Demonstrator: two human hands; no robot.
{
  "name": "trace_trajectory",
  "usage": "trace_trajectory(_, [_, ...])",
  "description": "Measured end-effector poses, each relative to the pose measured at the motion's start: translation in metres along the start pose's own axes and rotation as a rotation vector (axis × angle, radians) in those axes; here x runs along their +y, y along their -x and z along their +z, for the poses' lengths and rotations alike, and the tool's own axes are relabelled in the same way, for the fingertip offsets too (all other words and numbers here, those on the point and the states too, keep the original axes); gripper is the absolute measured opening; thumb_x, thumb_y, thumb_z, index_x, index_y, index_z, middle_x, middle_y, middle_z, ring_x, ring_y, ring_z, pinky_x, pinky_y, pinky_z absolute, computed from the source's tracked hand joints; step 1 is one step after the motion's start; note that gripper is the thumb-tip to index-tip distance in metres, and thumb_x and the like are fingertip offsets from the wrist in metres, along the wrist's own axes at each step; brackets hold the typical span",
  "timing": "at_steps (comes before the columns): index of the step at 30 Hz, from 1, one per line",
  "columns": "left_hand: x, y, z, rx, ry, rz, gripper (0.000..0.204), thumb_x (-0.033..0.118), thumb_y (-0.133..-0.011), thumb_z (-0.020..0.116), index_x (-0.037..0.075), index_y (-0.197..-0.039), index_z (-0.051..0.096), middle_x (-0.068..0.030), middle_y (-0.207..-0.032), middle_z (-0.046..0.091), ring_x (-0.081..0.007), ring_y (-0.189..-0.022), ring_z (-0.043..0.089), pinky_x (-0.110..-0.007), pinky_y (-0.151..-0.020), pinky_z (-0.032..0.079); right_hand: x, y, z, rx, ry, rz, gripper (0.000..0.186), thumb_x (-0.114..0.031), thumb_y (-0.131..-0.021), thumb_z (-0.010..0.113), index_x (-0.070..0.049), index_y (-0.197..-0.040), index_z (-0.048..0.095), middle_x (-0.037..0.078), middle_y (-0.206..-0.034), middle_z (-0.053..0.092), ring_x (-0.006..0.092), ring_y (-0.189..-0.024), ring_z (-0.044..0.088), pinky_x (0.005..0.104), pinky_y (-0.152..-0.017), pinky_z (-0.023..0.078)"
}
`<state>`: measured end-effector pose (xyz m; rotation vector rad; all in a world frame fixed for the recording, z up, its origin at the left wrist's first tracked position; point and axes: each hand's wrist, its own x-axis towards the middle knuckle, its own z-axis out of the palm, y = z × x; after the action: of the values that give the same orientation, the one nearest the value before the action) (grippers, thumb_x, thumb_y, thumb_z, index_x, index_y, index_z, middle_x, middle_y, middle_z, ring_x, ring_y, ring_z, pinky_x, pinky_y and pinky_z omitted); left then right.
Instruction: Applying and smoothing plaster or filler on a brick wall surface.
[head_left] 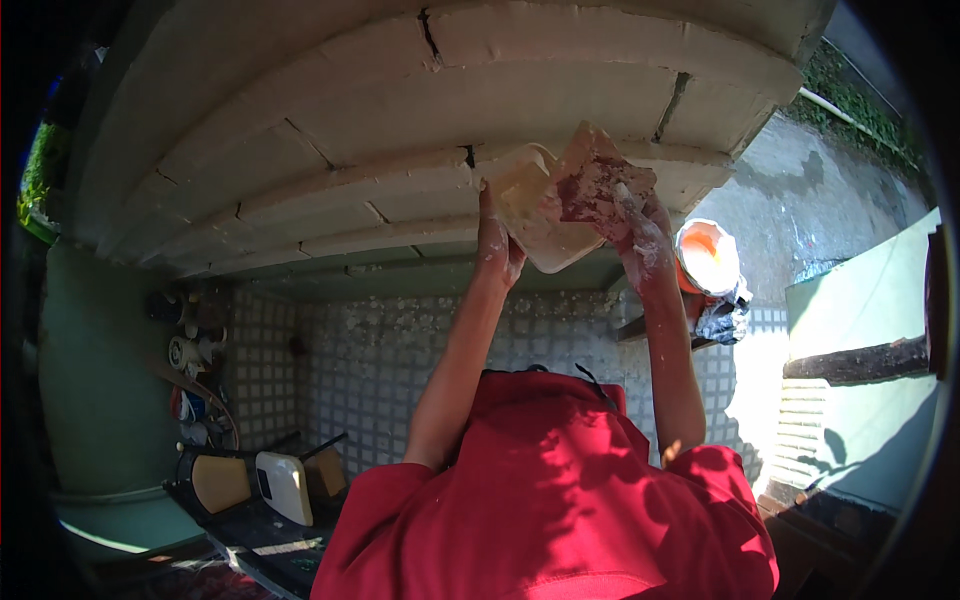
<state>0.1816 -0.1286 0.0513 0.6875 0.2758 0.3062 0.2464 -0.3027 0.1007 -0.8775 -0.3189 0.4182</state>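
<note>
A person in a red cloth shirt [560,480] holds up a white, square plastic tub with round corners [570,252]. The left hand [498,250] grips the tub's left side, with the thumb up along the edge. Some of its fingers are hidden, so one cannot tell how they bend. Inside the tub is a pale, cream-coloured patch of stuff [522,190].

At the tub's right side, the right hand [645,240] pinches a flat, reddish sheet with pointy corners [590,185]. The sheet is smeared with pale stuff and covers part of the tub from view. One cannot tell if the two touch. White smears are on the right hand too.

Past the tub is a cream-coloured wall with long ridges and dark cracks [380,110]. To the right of the tub, and lower, stands a round white and orange bucket [708,258], with a crumpled black and grey plastic bag [722,322] just beside it. Below the tub is a grey floor with pale square tiles [380,340], with white spots on it.
</note>
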Motion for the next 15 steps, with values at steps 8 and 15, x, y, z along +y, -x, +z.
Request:
trace_trajectory(8, [0.005,-0.003,0.014,0.047,-0.124,-0.023,0.085,0.072,-0.088,0.038,0.01,-0.144,0.031,-0.0085,-0.139,0.045,-0.0217,-0.124,0.05,-0.037,-0.102,0.046,-0.019,-0.015,-0.007,-0.044,0.447,-0.124,0.037,-0.024,-0.092,0.061,0.004,-0.115,0.055,0.01,-0.104,0.065,0.0142,-0.09,0.063,0.0282,-0.08,0.052])
trace_trajectory(15, [0.011,0.007,0.014,0.06,-0.136,-0.049,0.084,0.071,-0.089,0.039,0.009,-0.145,0.03,-0.0084,-0.14,0.045,-0.0206,-0.125,0.051,-0.034,-0.101,0.048,0.015,-0.027,0.003,-0.083,0.652,-0.169,0.037,-0.024,-0.087,0.059,0.005,-0.11,0.058,0.009,-0.097,0.065,0.0138,-0.084,0.06,0.0296,-0.075,0.05])
